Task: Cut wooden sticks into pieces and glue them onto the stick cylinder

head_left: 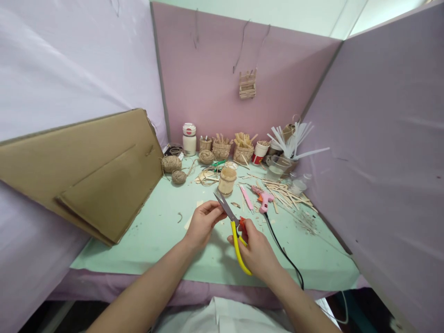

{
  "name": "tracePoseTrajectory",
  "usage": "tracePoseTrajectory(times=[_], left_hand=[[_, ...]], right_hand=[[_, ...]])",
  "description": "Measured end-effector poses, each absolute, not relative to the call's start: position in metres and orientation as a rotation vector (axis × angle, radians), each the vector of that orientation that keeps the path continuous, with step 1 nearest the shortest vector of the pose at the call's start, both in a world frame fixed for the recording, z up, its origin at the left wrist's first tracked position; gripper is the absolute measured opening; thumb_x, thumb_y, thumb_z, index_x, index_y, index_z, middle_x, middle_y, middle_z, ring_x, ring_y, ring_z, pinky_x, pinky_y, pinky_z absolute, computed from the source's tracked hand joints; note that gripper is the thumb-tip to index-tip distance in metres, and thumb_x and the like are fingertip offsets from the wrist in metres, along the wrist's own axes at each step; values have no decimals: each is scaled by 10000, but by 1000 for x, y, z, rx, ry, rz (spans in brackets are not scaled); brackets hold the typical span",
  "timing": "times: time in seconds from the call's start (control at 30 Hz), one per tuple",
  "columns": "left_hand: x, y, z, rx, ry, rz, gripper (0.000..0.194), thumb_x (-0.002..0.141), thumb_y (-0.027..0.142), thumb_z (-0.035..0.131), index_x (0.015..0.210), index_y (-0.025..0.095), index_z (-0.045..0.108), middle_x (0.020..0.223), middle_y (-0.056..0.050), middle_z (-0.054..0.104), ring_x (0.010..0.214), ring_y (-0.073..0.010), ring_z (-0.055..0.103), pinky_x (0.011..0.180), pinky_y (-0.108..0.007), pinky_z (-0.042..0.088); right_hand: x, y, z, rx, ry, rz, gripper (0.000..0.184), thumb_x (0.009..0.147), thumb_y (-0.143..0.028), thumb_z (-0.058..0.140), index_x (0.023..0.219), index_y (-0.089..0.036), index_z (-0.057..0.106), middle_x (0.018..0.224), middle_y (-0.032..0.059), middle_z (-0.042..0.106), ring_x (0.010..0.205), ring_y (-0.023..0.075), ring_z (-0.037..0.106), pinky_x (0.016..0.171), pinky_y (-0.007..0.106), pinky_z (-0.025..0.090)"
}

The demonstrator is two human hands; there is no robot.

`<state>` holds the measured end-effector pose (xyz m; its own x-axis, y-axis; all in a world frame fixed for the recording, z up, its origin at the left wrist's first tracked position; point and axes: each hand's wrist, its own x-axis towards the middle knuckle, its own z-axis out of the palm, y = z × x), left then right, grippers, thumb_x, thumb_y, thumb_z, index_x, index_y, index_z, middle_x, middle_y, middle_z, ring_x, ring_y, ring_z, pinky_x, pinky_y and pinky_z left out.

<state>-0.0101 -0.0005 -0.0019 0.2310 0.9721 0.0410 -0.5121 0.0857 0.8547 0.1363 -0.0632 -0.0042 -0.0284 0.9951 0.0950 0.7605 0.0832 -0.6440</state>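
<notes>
My right hand point(256, 252) grips yellow-handled scissors point(233, 226), whose blades point up and left toward my left hand point(203, 223). The left hand's fingers are pinched together at the blades, on something too small to make out. Both hands hover over the green table point(156, 236) near its front edge. A twine-wrapped jar point(226, 180) stands just beyond the scissor tips.
A pink glue gun point(264, 201) with a black cord lies right of the hands, beside a pink pen point(247, 198) and scattered wooden sticks point(287, 194). Twine balls point(171, 163), small baskets point(222, 149) and a white jar point(189, 138) line the back. Cardboard sheets point(93, 171) lean at the left.
</notes>
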Motion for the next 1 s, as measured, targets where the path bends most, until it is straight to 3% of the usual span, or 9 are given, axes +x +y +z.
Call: tracePoseTrajectory(times=[0.27, 0.5, 0.8, 1.0], left_hand=[[-10, -1, -3, 870, 641, 1221, 120, 698, 247, 686, 749, 141, 665, 801, -41, 677, 783, -159, 628, 856, -359, 481], [-11, 0, -4, 883, 638, 1198, 127, 698, 252, 688, 753, 140, 659, 803, -37, 678, 786, -152, 626, 863, -352, 478], [-13, 4, -8, 1037, 694, 1132, 147, 703, 278, 689, 771, 149, 669, 776, -23, 666, 777, -133, 610, 814, -298, 488], [-13, 3, -8, 1109, 720, 1054, 183, 711, 319, 683, 771, 149, 655, 797, -38, 671, 790, -139, 617, 775, -272, 483]], right_hand=[[137, -64, -8, -1726, -1827, 626, 243, 816, -432, 490, 828, -234, 350, 650, -32, 509, 532, 154, 450, 510, 241, 257], [139, -65, -11, -1731, -1858, 624, 179, 823, -344, 470, 819, -236, 328, 622, -48, 484, 519, 144, 427, 504, 239, 237], [153, -70, -5, -1761, -1878, 663, 274, 817, -445, 505, 779, -229, 340, 668, -36, 497, 552, 135, 417, 528, 247, 249], [165, -67, -9, -1549, -1720, 1044, 254, 826, -414, 493, 736, -215, 364, 672, -45, 421, 594, 115, 375, 551, 235, 313]])
